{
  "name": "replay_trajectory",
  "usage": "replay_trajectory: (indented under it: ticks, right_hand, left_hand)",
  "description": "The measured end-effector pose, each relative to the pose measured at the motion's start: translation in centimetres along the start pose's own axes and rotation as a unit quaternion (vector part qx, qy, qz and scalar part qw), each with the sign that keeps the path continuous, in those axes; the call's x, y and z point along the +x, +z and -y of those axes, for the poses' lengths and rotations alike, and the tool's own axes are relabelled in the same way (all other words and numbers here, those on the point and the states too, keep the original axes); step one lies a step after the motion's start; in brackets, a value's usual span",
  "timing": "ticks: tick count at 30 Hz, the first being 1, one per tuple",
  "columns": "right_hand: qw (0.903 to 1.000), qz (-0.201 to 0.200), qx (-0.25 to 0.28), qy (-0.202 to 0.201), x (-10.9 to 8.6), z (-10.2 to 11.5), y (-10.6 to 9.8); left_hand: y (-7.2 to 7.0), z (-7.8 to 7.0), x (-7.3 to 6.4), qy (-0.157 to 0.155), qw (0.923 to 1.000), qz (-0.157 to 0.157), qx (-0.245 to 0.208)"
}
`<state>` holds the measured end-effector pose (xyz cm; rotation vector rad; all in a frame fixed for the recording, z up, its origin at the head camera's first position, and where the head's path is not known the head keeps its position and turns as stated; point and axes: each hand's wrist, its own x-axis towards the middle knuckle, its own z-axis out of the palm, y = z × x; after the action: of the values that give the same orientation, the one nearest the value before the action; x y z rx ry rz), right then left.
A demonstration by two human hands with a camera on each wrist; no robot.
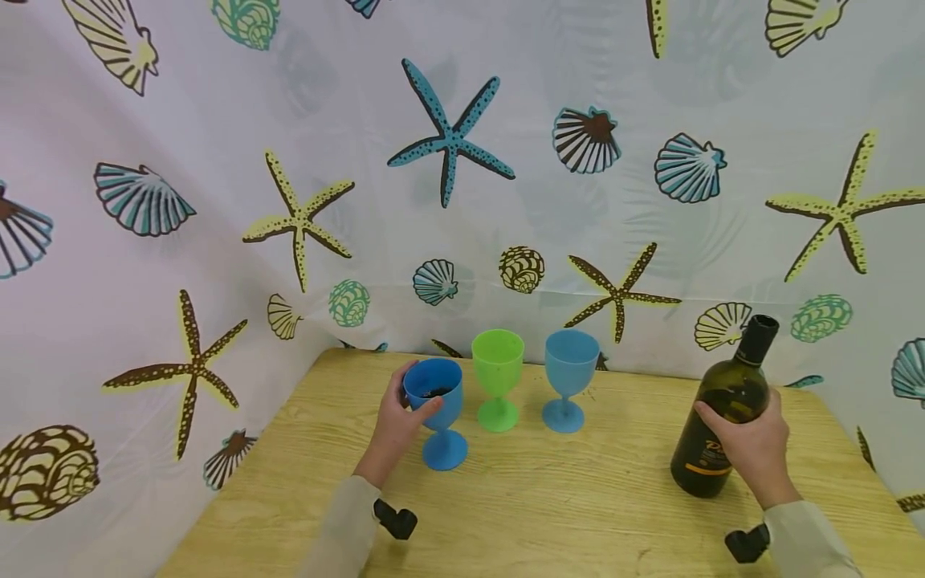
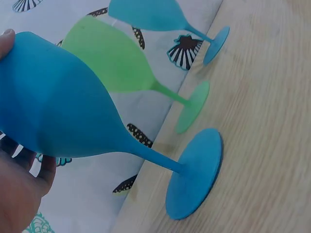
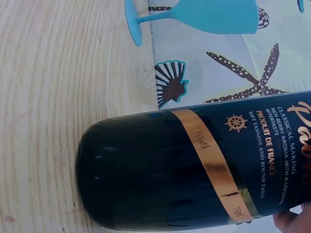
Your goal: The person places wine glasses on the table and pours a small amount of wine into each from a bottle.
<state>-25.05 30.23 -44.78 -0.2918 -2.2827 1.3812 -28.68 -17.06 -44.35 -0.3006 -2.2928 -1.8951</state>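
Observation:
My left hand (image 1: 400,421) grips the bowl of a dark blue goblet (image 1: 446,417), thumb on the near side. Something dark shows inside that bowl. In the left wrist view the goblet's round foot (image 2: 194,172) is at the tabletop. On the right, my right hand (image 1: 759,449) holds a dark wine bottle (image 1: 711,433) round its body. The bottle is roughly upright and its mouth is uncovered. Its label and a copper band show in the right wrist view, where the bottle's base (image 3: 97,179) is close to the wood; I cannot tell whether it touches.
A green goblet (image 1: 497,369) and a light blue goblet (image 1: 571,369) stand upright between my hands, near the back of the wooden table (image 1: 520,514). Behind and beside the table hangs a white curtain (image 1: 491,225) printed with shells and starfish.

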Motion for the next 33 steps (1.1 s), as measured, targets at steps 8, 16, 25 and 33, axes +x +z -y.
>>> replay_trajectory:
  ticks: [8,16,25,33]
  right_hand:
    - [1.0,0.002,-0.006,0.003,0.1,0.1,0.1]
    - [1.0,0.005,-0.004,0.004,0.0,0.2,0.0]
    - [0.9999,0.008,0.0,0.009,0.1,0.1,-0.2]
    - [0.9998,0.017,0.009,0.011,0.0,0.2,-0.3]
  left_hand:
    - [-2.1,3.2,1.8,0.014,0.9991,-0.04,0.003]
    - [-3.2,3.2,2.6,0.004,0.9982,-0.059,0.009]
    - [-3.9,3.5,3.4,-0.006,0.9968,-0.078,0.016]
    - [-4.9,3.8,3.5,-0.007,0.9959,-0.088,0.024]
